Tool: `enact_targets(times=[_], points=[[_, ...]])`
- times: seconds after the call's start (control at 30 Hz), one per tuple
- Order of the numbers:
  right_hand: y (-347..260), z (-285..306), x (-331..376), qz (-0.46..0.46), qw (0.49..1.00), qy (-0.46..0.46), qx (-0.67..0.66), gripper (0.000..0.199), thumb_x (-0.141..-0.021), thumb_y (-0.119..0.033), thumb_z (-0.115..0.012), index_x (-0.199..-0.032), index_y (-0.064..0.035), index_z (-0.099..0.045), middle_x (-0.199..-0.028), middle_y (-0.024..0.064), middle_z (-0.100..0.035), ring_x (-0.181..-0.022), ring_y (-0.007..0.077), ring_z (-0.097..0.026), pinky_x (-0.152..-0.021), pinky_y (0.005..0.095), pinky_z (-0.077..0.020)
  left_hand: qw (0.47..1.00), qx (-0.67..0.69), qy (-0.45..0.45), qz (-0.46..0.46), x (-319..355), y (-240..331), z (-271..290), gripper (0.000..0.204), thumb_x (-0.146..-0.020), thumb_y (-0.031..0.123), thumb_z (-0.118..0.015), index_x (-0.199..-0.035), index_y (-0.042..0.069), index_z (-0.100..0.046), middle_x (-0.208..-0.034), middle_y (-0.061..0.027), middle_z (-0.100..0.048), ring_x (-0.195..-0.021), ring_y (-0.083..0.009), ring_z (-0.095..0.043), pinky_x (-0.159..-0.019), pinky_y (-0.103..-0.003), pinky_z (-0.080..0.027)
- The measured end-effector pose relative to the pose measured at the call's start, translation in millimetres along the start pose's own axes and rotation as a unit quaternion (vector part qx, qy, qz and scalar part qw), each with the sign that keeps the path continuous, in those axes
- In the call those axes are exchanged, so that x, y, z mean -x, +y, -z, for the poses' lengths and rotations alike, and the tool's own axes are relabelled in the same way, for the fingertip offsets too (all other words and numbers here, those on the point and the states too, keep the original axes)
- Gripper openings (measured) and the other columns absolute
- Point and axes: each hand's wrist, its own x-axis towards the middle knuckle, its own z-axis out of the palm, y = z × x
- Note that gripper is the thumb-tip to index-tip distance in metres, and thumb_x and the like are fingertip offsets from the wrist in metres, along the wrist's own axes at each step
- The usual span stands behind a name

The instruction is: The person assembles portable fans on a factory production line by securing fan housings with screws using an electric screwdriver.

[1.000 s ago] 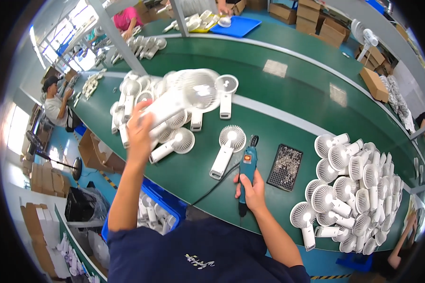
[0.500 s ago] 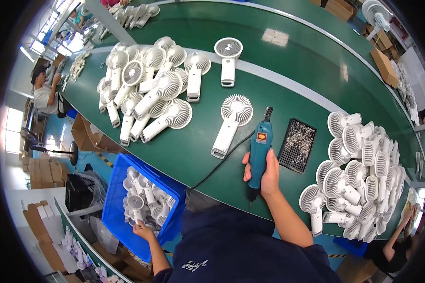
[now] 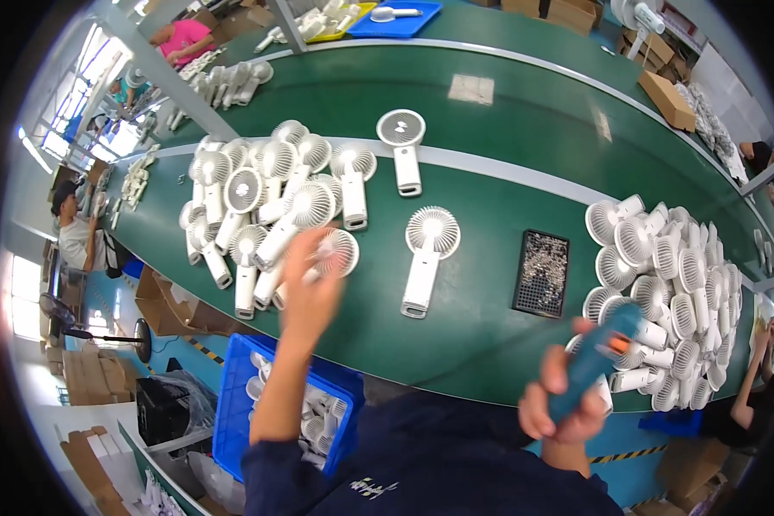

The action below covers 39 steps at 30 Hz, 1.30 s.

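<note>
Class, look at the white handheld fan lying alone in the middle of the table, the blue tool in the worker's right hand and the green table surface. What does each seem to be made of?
White handheld fan: probably moulded plastic, smooth, evenly white, with a fine grille.
Blue tool in the right hand: likely hard plastic casing with an orange button.
Green table surface: looks like rubbery or vinyl belting, with soft sheen from window light.

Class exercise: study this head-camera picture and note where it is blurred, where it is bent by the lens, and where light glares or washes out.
In the head view, the left hand is smeared by motion blur over the fan pile; the right hand and its blue power screwdriver are softer too. The green table edge bows with fisheye distortion, the corners go black, and the windows at upper left wash out.
</note>
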Motion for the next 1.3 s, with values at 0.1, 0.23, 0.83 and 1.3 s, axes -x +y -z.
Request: enact_targets(times=[0.1,0.23,0.83,1.3], points=[[-9,-28,28,0.264,0.964,-0.01,0.033,0.068,-0.09,-0.025,-0.061,-0.144,-0.0238,-0.02,-0.108,0.0066,-0.046,-0.057,0.0208,-0.056,-0.051,0.0358,-0.0477,0.982,-0.152,-0.051,-0.098,-86,-19,-88,0.049,-0.082,0.027,-0.066,-0.122,0.004,-0.05,-0.117,-0.0248,-0.05,-0.099,-0.0366,-0.056,-0.085,-0.044,-0.047],[-26,-58,24,0.482,0.854,-0.048,0.188,0.078,-0.087,-0.023,-0.064,-0.147,-0.0274,-0.015,-0.109,0.0018,-0.045,-0.045,0.0106,-0.049,-0.038,0.0233,-0.0464,0.948,-0.295,-0.109,0.038,-152,-42,-137,0.073,-0.077,0.027,-0.063,-0.135,-0.003,-0.03,-0.102,-0.0282,-0.06,-0.093,-0.0409,-0.061,-0.08,-0.047,-0.05],[-9,40,-66,0.384,0.836,0.082,0.383,0.07,-0.083,-0.06,-0.055,-0.126,-0.0071,-0.037,-0.092,0.0083,-0.047,-0.061,0.0184,-0.051,-0.049,0.0302,-0.0439,0.984,-0.045,-0.141,0.098,27,9,-59,0.034,-0.093,0.013,-0.05,-0.125,0.002,-0.044,-0.101,-0.0157,-0.056,-0.067,-0.0191,-0.054,-0.066,-0.032,-0.046],[-34,38,1,0.308,0.916,0.135,0.22,0.081,-0.078,-0.078,-0.036,-0.126,-0.0137,-0.035,-0.06,0.0054,-0.048,-0.038,0.0127,-0.042,-0.034,0.0247,-0.0368,0.9,-0.197,-0.334,-0.198,46,23,-74,0.079,-0.074,0.039,-0.069,-0.138,0.005,-0.037,-0.145,-0.0278,-0.025,-0.133,-0.0408,-0.027,-0.108,-0.055,-0.015]])
